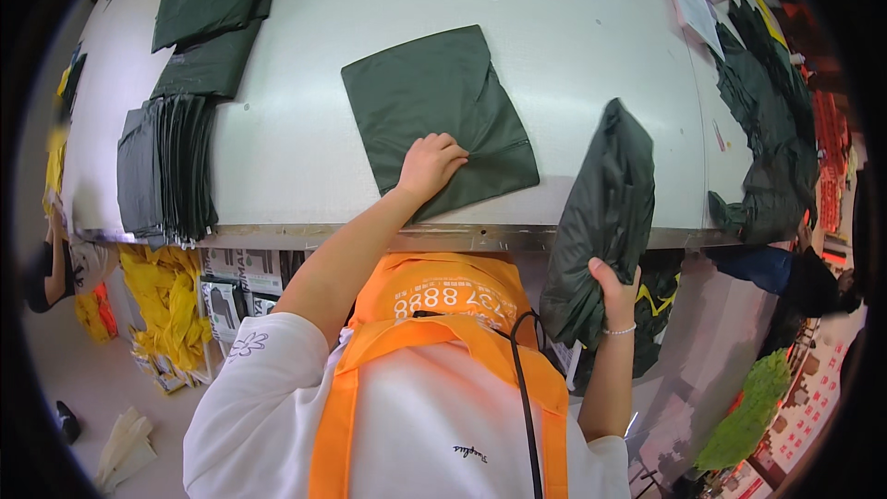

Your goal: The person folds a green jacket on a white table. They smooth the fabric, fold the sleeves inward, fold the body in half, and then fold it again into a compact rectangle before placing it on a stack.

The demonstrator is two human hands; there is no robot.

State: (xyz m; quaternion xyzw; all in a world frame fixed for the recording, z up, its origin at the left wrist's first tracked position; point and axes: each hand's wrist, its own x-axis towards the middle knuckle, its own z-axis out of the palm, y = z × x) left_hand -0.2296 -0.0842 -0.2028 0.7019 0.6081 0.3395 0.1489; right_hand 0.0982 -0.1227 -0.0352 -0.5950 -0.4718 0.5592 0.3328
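Note:
On the pale tabletop in front of me lies a folded square of dark green, slightly shiny fabric [430, 83]. My left hand [432, 166] is closed on its near part, the fingers curled together and creasing the cloth. My right hand [614, 291] grips a second dark green fabric bundle [605, 185] at its lower end, thumb across the front. That bundle stands up off the table's near edge, gathered and wrinkled. What the left fingertips pinch is partly hidden under the hand.
A tight stack of folded green pieces [166, 166] sits at the left, with more folded pieces [212, 0] behind it. Loose green fabric [762, 120] and white paper [693, 14] lie at the right. Below the table hang yellow cloth [166, 296] and wrapped packs [240, 273].

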